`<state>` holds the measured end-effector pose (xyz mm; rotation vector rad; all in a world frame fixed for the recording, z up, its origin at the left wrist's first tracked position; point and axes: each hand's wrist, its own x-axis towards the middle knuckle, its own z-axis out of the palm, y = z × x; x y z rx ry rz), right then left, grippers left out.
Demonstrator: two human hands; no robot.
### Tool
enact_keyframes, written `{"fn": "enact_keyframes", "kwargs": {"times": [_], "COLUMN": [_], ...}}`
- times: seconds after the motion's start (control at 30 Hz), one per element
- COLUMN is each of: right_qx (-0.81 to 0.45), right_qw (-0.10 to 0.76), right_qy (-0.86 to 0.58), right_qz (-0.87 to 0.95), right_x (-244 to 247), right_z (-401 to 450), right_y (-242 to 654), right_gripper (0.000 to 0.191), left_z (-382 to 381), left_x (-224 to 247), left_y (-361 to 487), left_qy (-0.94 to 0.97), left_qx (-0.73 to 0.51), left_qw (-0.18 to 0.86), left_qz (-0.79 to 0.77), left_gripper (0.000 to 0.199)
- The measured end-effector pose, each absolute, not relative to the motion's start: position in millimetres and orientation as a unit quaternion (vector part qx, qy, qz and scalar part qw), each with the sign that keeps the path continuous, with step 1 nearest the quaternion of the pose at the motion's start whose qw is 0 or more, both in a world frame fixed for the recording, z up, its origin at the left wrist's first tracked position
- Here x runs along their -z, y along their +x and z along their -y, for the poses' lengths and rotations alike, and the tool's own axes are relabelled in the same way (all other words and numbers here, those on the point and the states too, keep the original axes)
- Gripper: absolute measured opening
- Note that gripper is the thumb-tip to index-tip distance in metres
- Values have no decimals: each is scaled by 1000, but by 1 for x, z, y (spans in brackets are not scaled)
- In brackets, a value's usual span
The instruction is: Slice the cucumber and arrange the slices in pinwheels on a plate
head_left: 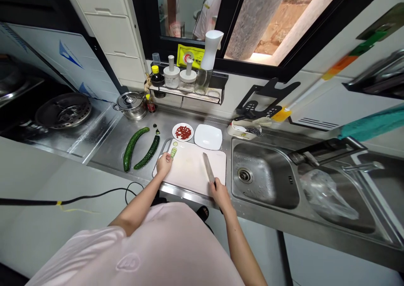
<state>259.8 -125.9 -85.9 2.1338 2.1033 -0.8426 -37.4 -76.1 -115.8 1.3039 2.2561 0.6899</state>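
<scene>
My right hand is wrapped round the handle of a knife, whose blade lies over the right part of the white cutting board. At the board's left edge my left hand is closed beside a short row of pale green cucumber slices; what its fingers hold, if anything, is hidden. Two whole cucumbers, one smooth and one darker and bumpy, lie on the steel counter to the left. Small cut ends rest above them.
Behind the board stand a plate of chopped red pieces and a white square plate. A sink is at the right, a lidded pot at the back left, and a frying pan farther left. Jars fill a wall shelf.
</scene>
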Motion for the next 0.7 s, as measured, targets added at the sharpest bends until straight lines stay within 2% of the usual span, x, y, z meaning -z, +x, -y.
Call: {"fn": "enact_keyframes", "kwargs": {"times": [0.2,0.53,0.7], "right_qx": [264,277,280], "right_qw": [17,3,1], "right_qy": [685,677,677], "right_qz": [-679,-682,-680], "right_x": [91,99,99], "right_z": [126,125,123], "right_y": [260,260,260], "right_gripper": [28,29,26], "left_z": [81,85,68], "left_x": [118,117,112], "left_y": [-47,-43,-41], "left_qy": [465,495,489], "left_qx": [-216,-193,-211], "left_qw": [218,145,151], "left_qz": [-830,-835,-833], "left_gripper": [15,14,21]}}
